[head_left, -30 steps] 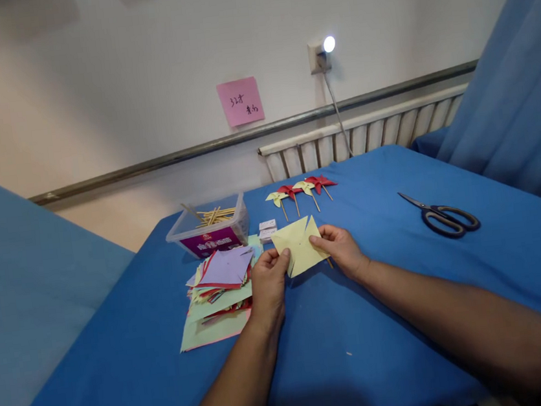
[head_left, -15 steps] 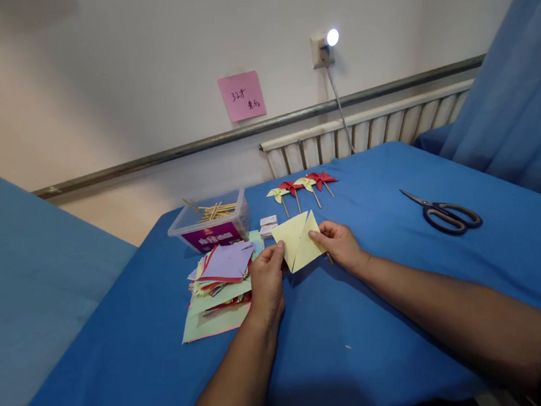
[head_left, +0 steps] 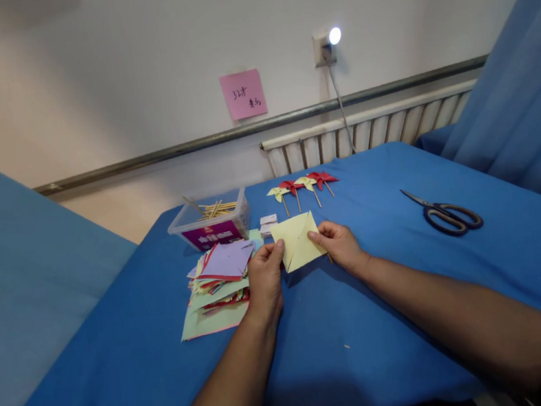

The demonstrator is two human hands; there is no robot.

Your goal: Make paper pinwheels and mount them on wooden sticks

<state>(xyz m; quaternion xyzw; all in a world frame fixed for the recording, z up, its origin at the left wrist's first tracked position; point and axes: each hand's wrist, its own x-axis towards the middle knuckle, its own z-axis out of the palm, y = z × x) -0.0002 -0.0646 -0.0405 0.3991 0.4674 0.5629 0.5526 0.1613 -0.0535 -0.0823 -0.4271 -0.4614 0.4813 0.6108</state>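
A square of yellow paper (head_left: 298,242) with slits running in from its corners is held up over the blue-covered table. My left hand (head_left: 266,272) pinches its left edge between thumb and fingers. On the opposite edge my right hand (head_left: 340,245) is closed, thumb on top; the end of a thin stick pokes out beneath that hand. Just left of my left hand lies a stack of coloured paper squares (head_left: 231,259), purple on top. Behind the yellow sheet are small white boxes (head_left: 268,224) and a row of several red and yellow pinwheels (head_left: 308,182) on sticks.
A clear plastic tub (head_left: 240,216) of wooden sticks (head_left: 220,209) stands at the back left. Dark-handled scissors (head_left: 448,215) lie on the right side of the blue cloth (head_left: 389,346). Along the wall run a metal rail (head_left: 171,150) and a radiator (head_left: 379,125).
The yellow paper's slit, which gaped along the diagonal, has closed up and the sheet lies flatter between my hands. Both hands stay in nearly the same place.
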